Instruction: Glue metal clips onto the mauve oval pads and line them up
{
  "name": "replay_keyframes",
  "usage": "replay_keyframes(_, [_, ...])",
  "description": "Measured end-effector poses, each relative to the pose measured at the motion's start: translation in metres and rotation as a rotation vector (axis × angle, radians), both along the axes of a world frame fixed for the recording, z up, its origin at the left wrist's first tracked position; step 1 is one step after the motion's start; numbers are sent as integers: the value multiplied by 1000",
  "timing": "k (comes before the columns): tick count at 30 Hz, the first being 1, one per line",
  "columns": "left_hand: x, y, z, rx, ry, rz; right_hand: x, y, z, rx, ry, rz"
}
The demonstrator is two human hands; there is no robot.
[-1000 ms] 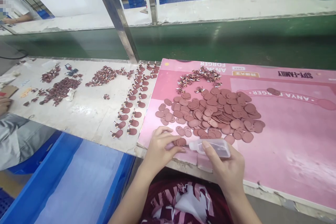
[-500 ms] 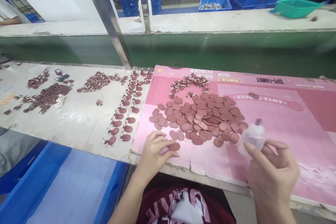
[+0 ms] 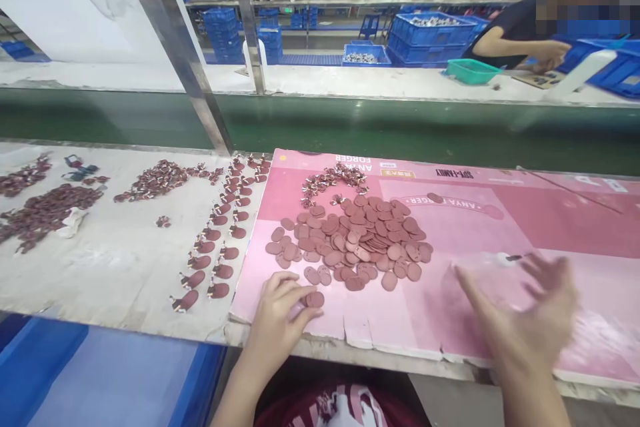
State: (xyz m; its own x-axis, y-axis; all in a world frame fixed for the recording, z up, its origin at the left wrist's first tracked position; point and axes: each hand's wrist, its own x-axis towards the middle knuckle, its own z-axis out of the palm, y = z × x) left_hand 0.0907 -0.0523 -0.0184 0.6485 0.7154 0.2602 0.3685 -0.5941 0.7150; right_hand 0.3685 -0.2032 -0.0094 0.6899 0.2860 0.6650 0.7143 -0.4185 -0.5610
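My left hand (image 3: 277, 307) is closed at the front edge of the pink board, pinching a brown oval disc (image 3: 315, 299) between thumb and fingers. My right hand (image 3: 525, 313) is open over the board's right part, thumb and fingers spread and somewhat blurred. Just beyond its fingers a translucent squeeze bottle (image 3: 483, 265) with a dark tip appears to lie on its side, partly hidden by the hand. A large heap of brown oval discs (image 3: 370, 240) spreads between the hands. Behind it sit small brown-and-white pieces (image 3: 333, 180).
The pink printed board (image 3: 565, 213) covers the bench's right side. Left of it stand rows of discs with small pieces attached (image 3: 203, 247), then piles of small brown parts (image 3: 155, 180). A metal post (image 3: 200, 100) rises behind. Across the green channel (image 3: 375, 127), another person's arm (image 3: 515, 47) is near a green basket (image 3: 473, 71).
My right hand has opened and the bottle, upright in it before, is now tipped over beside the fingers. My left hand still pinches the disc. The view has tilted up and turned right.
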Motion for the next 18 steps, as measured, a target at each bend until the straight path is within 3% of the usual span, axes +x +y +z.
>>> replay_keyframes(2, [0, 0, 1, -26, 10, -14, -9, 3, 19, 126, -559, -86])
replay_keyframes(3, [0, 1, 2, -36, 12, -19, -14, 10, 29, 168, -700, -75])
replay_keyframes(6, [0, 1, 2, -54, 5, -15, -26, 52, 50, -38, -548, 286])
replay_keyframes(7, [0, 1, 1, -59, -1, -11, -27, 73, 52, -172, -480, 429])
replay_keyframes(9, [-2, 2, -3, -64, -21, 4, -26, 117, 49, -581, -278, 618])
replay_keyframes(13, [-5, 1, -11, -61, -48, 13, -15, 189, 34, -803, -196, 695])
replay_keyframes(18, [-4, 0, -11, -27, -82, 4, -16, 222, 28, -966, -104, 725])
